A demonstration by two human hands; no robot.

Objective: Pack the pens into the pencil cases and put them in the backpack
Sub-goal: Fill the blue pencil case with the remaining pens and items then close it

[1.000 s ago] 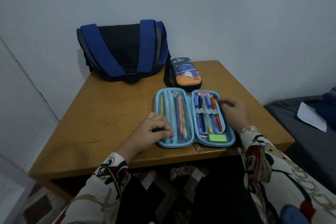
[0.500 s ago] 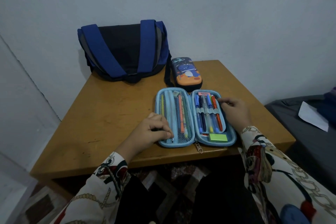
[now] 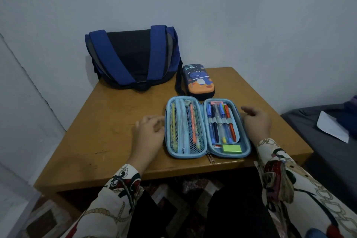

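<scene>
A light blue pencil case [image 3: 207, 154] lies open flat near the table's front edge. Its left mesh half holds pencils [image 3: 193, 127]; its right half holds several pens [image 3: 222, 125] under elastic loops and a green eraser [image 3: 231, 149]. My left hand [image 3: 148, 133] hovers just left of the case, fingers loosely curled, holding nothing. My right hand [image 3: 256, 121] hovers just right of it, fingers relaxed and empty. A closed pencil case [image 3: 199, 82] with a blue and orange cartoon print lies behind the open one. The blue and black backpack [image 3: 133, 60] stands against the wall at the back left.
The wooden table [image 3: 108, 137] stands in a corner, walls behind and to the left. A dark bed or couch [image 3: 328, 141] with a white paper [image 3: 332, 127] on it is at the right. Patterned floor shows below the table's front edge.
Both hands have come off the open case: the left let go of its left edge and drew away leftward, the right lifted from the right edge.
</scene>
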